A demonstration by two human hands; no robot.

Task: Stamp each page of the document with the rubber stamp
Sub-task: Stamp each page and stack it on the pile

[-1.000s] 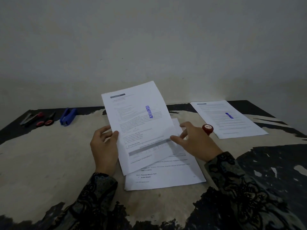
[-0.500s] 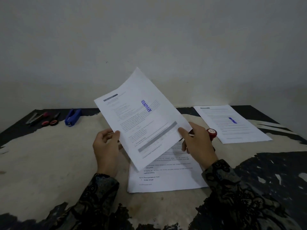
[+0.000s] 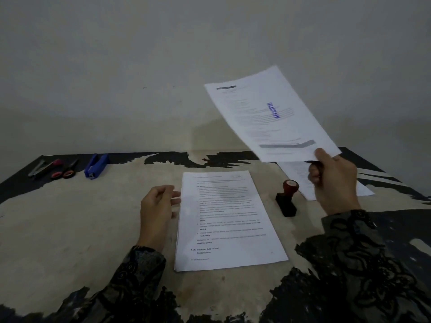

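My right hand (image 3: pixel 333 183) pinches the bottom corner of a stamped page (image 3: pixel 268 113) and holds it in the air at the upper right; a blue stamp mark shows on it. Below it lies another sheet (image 3: pixel 300 178), partly hidden by that hand. A stack of printed pages (image 3: pixel 228 220) without a visible stamp mark lies flat in the middle of the table. The rubber stamp (image 3: pixel 287 198), black with a red knob, stands just right of the stack. My left hand (image 3: pixel 158 206) hovers with relaxed fingers beside the stack's left edge, holding nothing.
At the table's far left lie a blue stapler (image 3: pixel 96 165), red-handled scissors (image 3: pixel 65 171) and a small red-and-metal tool (image 3: pixel 44 167). The worn table top (image 3: pixel 81 217) ends against a plain wall at the back.
My left hand has let go of the stamped page. My right hand alone has carried the page up and to the right, uncovering the stack and the stamp.
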